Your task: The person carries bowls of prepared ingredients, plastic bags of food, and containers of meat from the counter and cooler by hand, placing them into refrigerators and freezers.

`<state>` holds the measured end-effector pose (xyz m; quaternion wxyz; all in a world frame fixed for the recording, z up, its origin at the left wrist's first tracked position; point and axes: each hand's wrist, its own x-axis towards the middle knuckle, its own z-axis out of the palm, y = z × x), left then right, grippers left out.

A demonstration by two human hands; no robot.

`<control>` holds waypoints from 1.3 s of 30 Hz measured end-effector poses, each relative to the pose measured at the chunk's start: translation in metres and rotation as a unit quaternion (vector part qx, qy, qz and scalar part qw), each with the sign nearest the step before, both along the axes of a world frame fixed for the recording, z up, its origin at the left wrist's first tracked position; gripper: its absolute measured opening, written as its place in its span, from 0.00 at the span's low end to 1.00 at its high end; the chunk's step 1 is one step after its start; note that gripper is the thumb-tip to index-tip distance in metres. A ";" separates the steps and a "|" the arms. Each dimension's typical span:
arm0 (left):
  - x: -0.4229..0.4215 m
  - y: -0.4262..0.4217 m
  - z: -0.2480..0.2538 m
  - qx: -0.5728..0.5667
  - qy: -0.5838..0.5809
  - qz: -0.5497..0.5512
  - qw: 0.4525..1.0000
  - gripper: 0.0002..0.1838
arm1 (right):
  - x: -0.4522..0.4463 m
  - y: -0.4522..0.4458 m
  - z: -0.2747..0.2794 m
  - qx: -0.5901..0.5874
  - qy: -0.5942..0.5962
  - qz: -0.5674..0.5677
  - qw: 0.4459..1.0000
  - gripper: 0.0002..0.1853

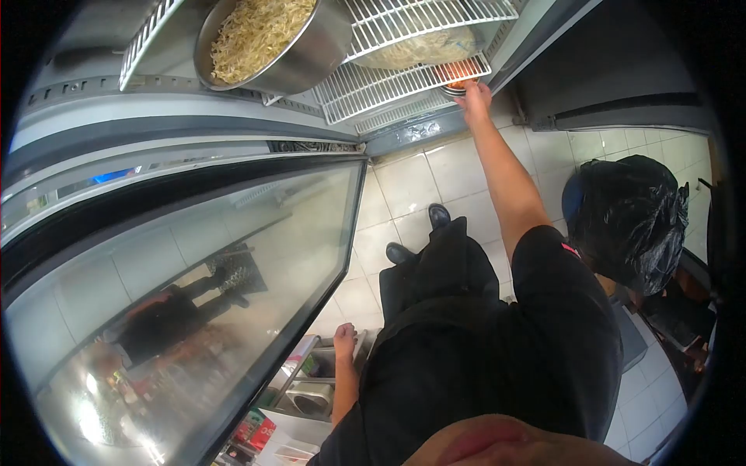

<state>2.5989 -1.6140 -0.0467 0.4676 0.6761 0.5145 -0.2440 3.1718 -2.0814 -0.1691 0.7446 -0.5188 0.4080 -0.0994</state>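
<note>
Low in the open fridge, I've got the right hand (473,99) right at the near rim of the bowl (454,91) of orange food (458,72), fingertips against its edge beneath the wire shelf (404,81); whether they're gripping it, I can't tell. Down by the metal containers (311,398), I see the left hand (345,339), fingers curled in a loose fist, beside the glass door (233,264).

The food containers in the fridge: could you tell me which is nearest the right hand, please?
The smaller container of orange food, partly beneath a wire shelf, at the right hand; the metal pot of sprouts sits farther left.
</note>
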 end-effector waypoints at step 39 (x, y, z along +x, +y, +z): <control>0.009 0.104 -0.003 0.079 -0.438 0.127 0.886 0.24 | -0.385 0.048 -0.036 -0.492 0.174 0.513 0.681 0.14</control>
